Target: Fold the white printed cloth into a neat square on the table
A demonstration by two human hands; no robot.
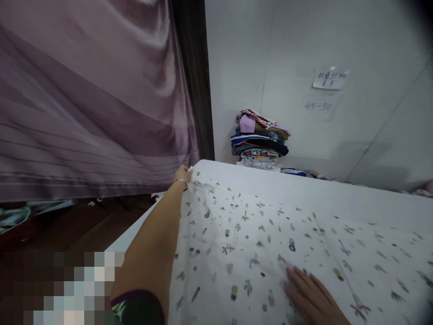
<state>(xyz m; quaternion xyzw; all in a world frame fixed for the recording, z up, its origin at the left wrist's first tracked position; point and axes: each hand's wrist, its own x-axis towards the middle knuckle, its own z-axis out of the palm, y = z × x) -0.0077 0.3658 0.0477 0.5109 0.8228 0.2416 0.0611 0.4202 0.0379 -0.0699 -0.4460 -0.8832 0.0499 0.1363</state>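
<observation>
The left hand [183, 174] reaches far out along the left edge of a white-topped table [304, 192] and has its fingers closed on the far corner of a thin white cotton sheet printed with small scattered plants and shapes [250, 239]; a slim metal bracelet [181, 181] sits at that wrist. The sheet lies spread across most of the table surface, with soft creases running through it. The right hand [313, 295] rests flat, fingers extended and palm down, pressing on the sheet near the bottom of the view, grasping nothing. Behind the table, against the white wall, stands a pile of folded, many-coloured clothes [260, 139]. A mauve curtain [88, 95] hangs to the left, and a handwritten paper note [329, 79] is stuck on the wall
</observation>
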